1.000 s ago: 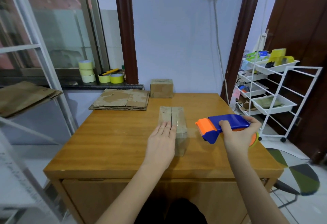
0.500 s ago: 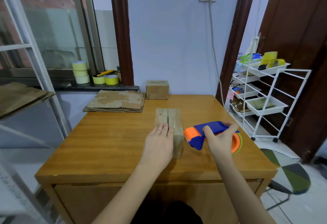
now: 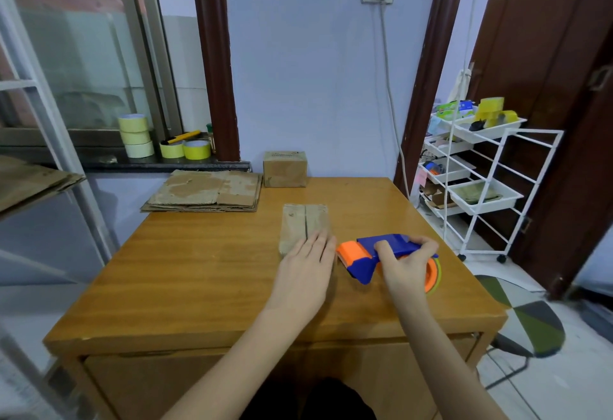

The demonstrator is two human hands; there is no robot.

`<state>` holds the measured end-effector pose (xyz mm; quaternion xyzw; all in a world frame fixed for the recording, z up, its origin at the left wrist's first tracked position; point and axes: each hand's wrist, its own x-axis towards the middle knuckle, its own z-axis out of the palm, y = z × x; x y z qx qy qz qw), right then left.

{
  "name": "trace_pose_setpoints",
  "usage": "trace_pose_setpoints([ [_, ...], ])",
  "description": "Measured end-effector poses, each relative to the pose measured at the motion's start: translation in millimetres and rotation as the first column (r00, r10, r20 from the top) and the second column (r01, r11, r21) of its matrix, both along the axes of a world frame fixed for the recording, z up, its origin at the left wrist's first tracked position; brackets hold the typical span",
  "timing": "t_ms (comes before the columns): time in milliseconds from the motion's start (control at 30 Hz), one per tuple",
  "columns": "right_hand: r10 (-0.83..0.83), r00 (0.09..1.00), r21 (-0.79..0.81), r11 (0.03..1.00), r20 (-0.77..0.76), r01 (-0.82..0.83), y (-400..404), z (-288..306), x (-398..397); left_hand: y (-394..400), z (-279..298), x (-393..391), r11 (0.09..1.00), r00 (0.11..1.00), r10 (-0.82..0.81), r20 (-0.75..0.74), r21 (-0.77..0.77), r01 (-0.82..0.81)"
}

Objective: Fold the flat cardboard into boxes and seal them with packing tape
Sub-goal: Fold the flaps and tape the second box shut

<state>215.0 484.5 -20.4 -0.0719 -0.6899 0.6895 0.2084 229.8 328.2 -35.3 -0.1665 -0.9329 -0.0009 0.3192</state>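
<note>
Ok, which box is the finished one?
Look at the wooden table, along its far edge by the wall. Right of the stack of flat cardboard stands a small closed box, alone. Unlike the box under the left hand, nobody touches it.

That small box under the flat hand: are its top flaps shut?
Shut. The box has both flaps down, meeting at a dark centre seam, left hand pressing them.

The left hand (image 3: 306, 267) lies flat, palm down, fingers straight and together, pointing to 12 o'clock, its forearm running back toward 7 o'clock. The right hand (image 3: 409, 265), just beside it at 3 o'clock, has its fingers curled in a grip, forearm trailing toward 5 o'clock.
</note>
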Motion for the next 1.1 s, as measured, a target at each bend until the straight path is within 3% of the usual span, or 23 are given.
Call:
trace_pose_setpoints([
  [167, -0.068, 0.990, -0.134, 0.987, 0.126, 0.085, 10, -4, -2, -1, -10, -5, 1.000, 0.999, -0.003, -0.052, 0.028, 0.005],
  [267, -0.112, 0.988, -0.117, 0.985, 0.108, 0.125, 20, 0, -6, 0, -10, -8, 0.999, 0.992, -0.019, -0.123, 0.036, 0.024],
  [367, -0.115, 0.992, -0.057, 0.991, 0.058, 0.119, 23, 10, -10, -1, -7, -7, 0.999, 0.999, -0.019, -0.038, 0.040, 0.020],
  [533, -0.212, 0.976, -0.135, 0.967, 0.057, 0.218, 44, 19, -9, 0, -4, -5, 0.998, 0.999, -0.039, -0.006, 0.047, 0.039],
  [700, -0.100, 0.988, 0.106, 0.988, -0.121, 0.113, 42, 14, 2, 0, -1, -5, 0.996, 0.997, -0.047, 0.054, 0.079, 0.043],
  [867, 0.034, 0.993, 0.331, 0.944, -0.111, 0.005, 16, 7, -4, 3, 4, 0, 0.997, 0.989, -0.023, 0.143, 0.082, 0.011],
  [1100, 0.060, 0.988, 0.537, 0.843, -0.143, 0.026, -16, 1, -16, 5, 11, 4, 0.998, 0.980, 0.002, 0.200, 0.066, -0.016],
])
